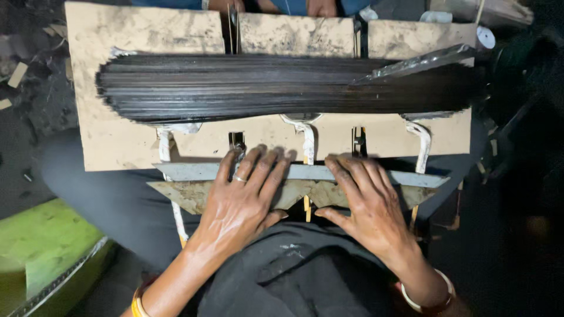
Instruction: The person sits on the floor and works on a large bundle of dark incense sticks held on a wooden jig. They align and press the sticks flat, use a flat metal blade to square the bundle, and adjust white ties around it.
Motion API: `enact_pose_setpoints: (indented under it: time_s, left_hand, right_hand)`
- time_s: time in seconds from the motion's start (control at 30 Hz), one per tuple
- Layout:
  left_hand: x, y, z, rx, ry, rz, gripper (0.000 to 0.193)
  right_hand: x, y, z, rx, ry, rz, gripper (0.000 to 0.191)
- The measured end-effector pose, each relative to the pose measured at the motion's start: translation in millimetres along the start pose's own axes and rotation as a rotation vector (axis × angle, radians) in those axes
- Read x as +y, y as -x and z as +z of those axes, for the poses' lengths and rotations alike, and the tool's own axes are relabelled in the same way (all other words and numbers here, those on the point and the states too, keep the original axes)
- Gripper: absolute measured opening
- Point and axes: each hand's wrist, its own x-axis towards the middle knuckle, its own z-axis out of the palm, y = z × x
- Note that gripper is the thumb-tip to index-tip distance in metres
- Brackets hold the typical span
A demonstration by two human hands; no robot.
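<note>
My left hand (pixel 244 196) lies flat, fingers spread, on a grey metal bar (pixel 411 178) at the near edge of a stained wooden board (pixel 117 147). My right hand (pixel 365 202) rests palm down on the same bar, to the right. Neither hand grips anything. Beyond my fingers, a thick bundle of thin black sticks (pixel 264 88) lies sideways across the board. Under the bar sits a worn wooden wedge piece (pixel 176 196). White bent brackets (pixel 420 141) stand between the bundle and the bar.
A green object (pixel 41 246) lies at the lower left. Another person's hands (pixel 320 7) show past the far edge of the board. A clear plastic sheet (pixel 423 61) lies over the right end of the bundle. Dark floor with scraps lies at the left.
</note>
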Motion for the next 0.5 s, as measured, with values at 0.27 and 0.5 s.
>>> enact_pose_setpoints:
  time_s: [0.27,0.5]
  left_hand:
    - [17.9,-4.5,12.5,0.111,-0.002,-0.037,0.076]
    - [32.8,-17.2,6.3,0.06,-0.015,-0.054,0.072]
  right_hand:
    - [19.4,8.1,2.3,0.124,-0.071,-0.011,0.053]
    - [33.0,16.3,11.5,0.18,-0.106,-0.063,0.063]
